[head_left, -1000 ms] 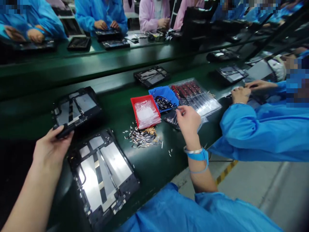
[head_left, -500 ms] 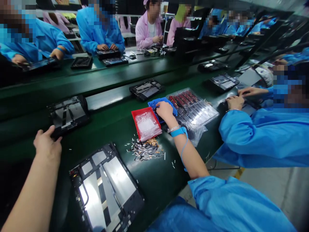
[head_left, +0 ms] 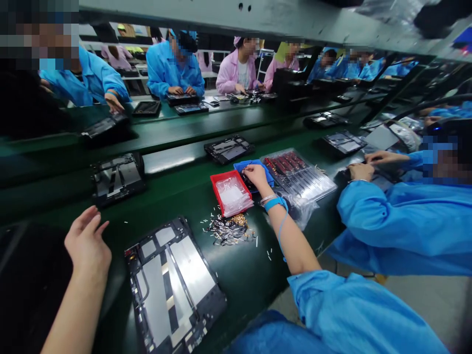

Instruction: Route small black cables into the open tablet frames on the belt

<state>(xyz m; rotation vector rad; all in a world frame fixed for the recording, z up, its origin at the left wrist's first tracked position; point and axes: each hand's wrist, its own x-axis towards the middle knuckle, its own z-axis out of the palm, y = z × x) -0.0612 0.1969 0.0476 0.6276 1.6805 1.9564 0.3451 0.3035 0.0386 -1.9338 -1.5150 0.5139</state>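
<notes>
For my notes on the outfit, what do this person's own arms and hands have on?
Neither the right hand nor the left hand wears a glove. The right arm has a blue sleeve, a blue wristband with a thin blue cord, and a silver bangle. The left forearm shows no sleeve or band.
</notes>
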